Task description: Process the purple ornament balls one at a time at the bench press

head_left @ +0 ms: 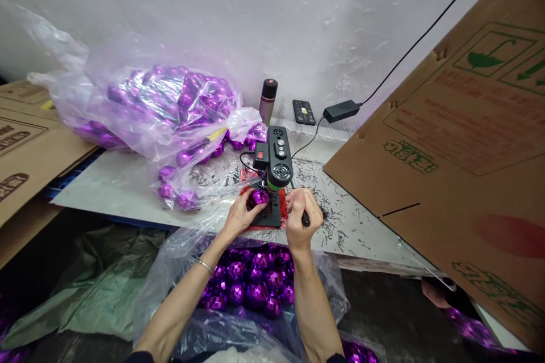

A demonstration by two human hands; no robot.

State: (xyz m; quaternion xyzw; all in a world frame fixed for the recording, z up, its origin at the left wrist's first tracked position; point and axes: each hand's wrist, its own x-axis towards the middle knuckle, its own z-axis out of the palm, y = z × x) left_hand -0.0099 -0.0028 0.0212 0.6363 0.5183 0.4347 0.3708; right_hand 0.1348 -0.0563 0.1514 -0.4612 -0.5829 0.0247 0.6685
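Observation:
A shiny purple ball ornament (260, 197) is held in the fingers of my left hand (239, 214), at the base of a small black bench machine (279, 153). My right hand (303, 212) is wrapped round the machine's black lever handle (305, 218), just right of the base. The machine has round vents, buttons and a box with a red switch on its left side. Red material (283, 204) lies under its base plate. Below the table edge, many purple mirrored balls (255, 281) fill a clear plastic bag between my forearms.
A big clear bag of purple balls (170, 96) lies at the back left. A dark-capped bottle (268, 99), a phone (304, 112) and a power adapter (341, 110) are by the wall. Cardboard boxes (451, 142) flank both sides. Small black bits (336, 210) litter the tabletop.

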